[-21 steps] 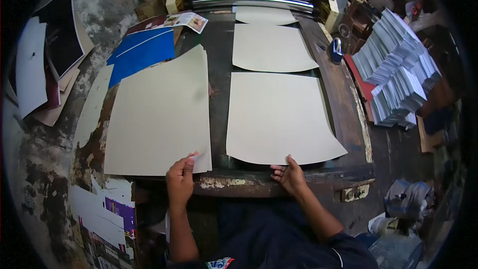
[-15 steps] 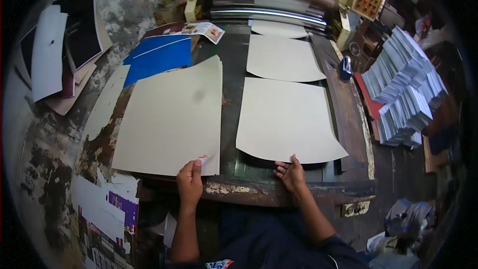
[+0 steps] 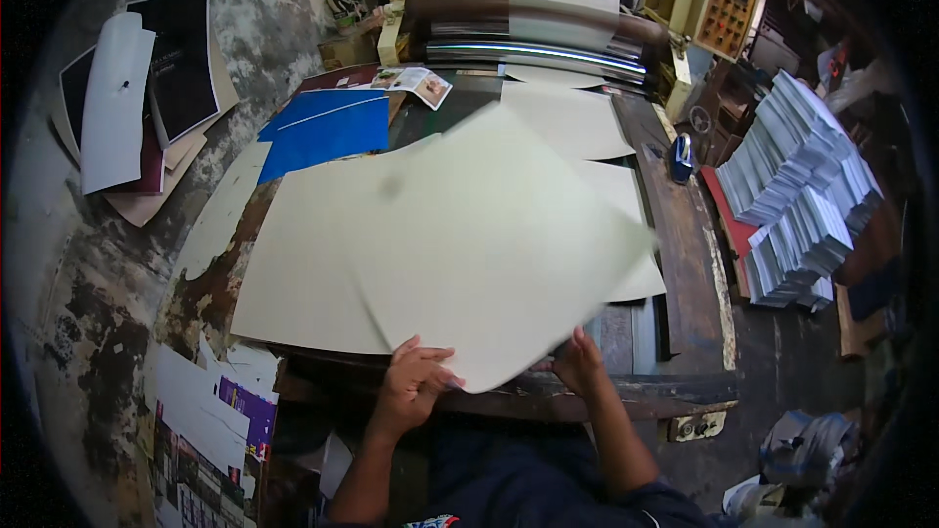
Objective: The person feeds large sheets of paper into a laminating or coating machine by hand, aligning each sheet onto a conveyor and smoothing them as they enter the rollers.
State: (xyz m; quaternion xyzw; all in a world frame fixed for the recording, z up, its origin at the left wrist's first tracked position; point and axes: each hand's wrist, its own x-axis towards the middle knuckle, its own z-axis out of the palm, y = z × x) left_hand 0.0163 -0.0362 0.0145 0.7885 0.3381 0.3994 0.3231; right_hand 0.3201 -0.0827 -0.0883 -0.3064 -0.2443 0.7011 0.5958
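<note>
**Pale sheet [image 3: 528,244] tilted up over the worktable [image 3: 675,391], hands at its near side**

The left hand [image 3: 419,383] sits between 6 and 7 o'clock, its forearm slanting in from 7. Its fingers, slightly spread, point toward 2 o'clock and meet the sheet's lowest corner; the thumb cannot be made out, so I cannot tell whether they clamp it. The right hand [image 3: 577,367] stands at 5 o'clock, thumb up toward 12, fingers curled toward 9, with a gap between. It is right by the sheet's lower edge; whether it touches, I cannot tell.

The pale sheet fills the centre, its 3 o'clock corner blurred. It partly covers a flat-lying sheet [image 3: 293,254] at 9 o'clock. Another sheet [image 3: 558,117] lies at 1 o'clock, short of the roller machine [image 3: 533,51] at 12. Blue sheets [image 3: 333,132] lie at 10.
</note>
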